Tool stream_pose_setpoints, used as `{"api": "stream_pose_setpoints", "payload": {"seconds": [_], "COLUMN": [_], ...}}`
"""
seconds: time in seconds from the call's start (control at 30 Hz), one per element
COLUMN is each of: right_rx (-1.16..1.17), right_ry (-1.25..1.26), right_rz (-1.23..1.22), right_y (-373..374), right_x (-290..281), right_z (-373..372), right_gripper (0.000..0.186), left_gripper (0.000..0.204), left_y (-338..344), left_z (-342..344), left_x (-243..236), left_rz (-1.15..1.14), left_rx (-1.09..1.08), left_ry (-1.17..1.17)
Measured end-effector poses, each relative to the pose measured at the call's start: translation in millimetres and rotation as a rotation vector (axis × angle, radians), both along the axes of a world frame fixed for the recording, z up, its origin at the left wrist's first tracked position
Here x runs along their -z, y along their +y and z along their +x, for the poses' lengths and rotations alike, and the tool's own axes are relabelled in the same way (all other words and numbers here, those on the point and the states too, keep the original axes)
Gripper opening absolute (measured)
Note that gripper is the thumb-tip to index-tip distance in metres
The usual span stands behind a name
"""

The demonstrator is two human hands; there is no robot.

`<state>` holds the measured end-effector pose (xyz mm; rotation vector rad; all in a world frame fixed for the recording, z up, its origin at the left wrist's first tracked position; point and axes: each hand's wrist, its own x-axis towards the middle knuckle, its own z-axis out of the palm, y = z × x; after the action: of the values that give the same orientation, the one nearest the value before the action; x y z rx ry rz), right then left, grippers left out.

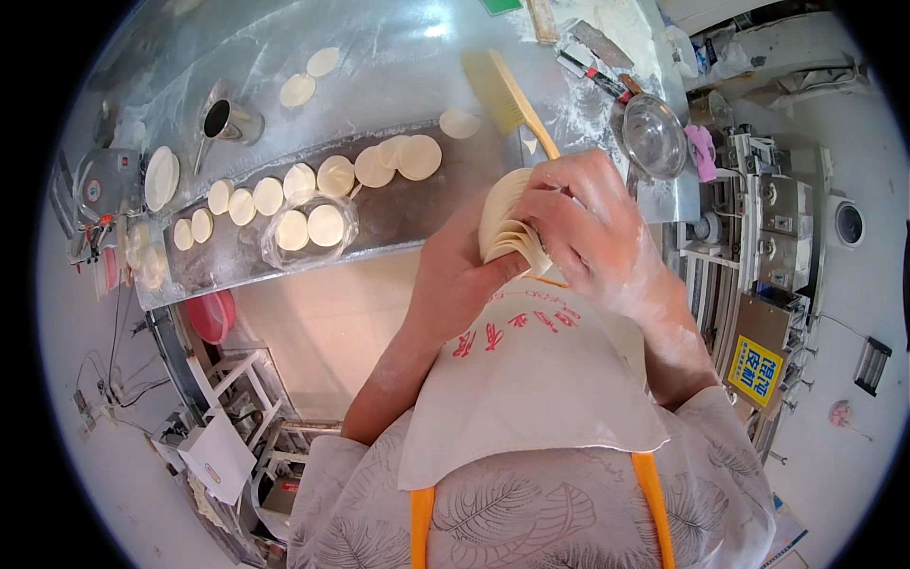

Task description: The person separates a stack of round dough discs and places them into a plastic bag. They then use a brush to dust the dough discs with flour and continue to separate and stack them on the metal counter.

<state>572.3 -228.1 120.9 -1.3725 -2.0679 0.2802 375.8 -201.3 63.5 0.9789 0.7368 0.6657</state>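
A stack of thin round dough wrappers (509, 211) is held in front of my apron, its edges fanned out. My left hand (469, 270) is closed round its left and lower side, thumb across the front. My right hand (592, 223), dusted with flour, grips it from the right with bent fingers at the edges. Just beyond the hands, a brush (512, 95) with pale bristles and a wooden handle lies on the metal table (379, 71). One loose wrapper (460, 123) rests left of the brush. Farther left runs a row of dough rounds (268, 195).
Two dough rounds sit on clear plastic (349, 232). At the left stand a metal cup (245, 126), a white dish (162, 177) and a grey scale (109, 185). A steel bowl (654, 137) is at the table's right, near a knife (592, 74). Steel machinery (785, 232) stands farther right.
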Motion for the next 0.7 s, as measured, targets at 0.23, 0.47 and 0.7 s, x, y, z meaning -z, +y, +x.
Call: {"api": "stream_pose_setpoints", "payload": {"seconds": [0.23,0.47,0.7], "right_rx": [-0.036,-0.025,-0.049], "right_ry": [-0.045,-0.159,-0.148], "right_rz": [-0.077,-0.025,0.022], "right_y": [11.5,6.8,2.8], "right_x": [-9.4,-10.8,-1.5], "right_z": [6.0,5.0,6.8], "right_gripper": [0.024,0.026,0.028], "left_gripper": [0.058,0.055,0.054], "left_y": [2.2,6.8,9.5], "left_z": [0.6,2.5,3.6], "left_x": [-2.9,6.7,4.5], "left_rz": [-0.02,-0.002,-0.025], "left_rx": [0.019,-0.027,-0.051], "left_ry": [0.007,0.034,0.003]}}
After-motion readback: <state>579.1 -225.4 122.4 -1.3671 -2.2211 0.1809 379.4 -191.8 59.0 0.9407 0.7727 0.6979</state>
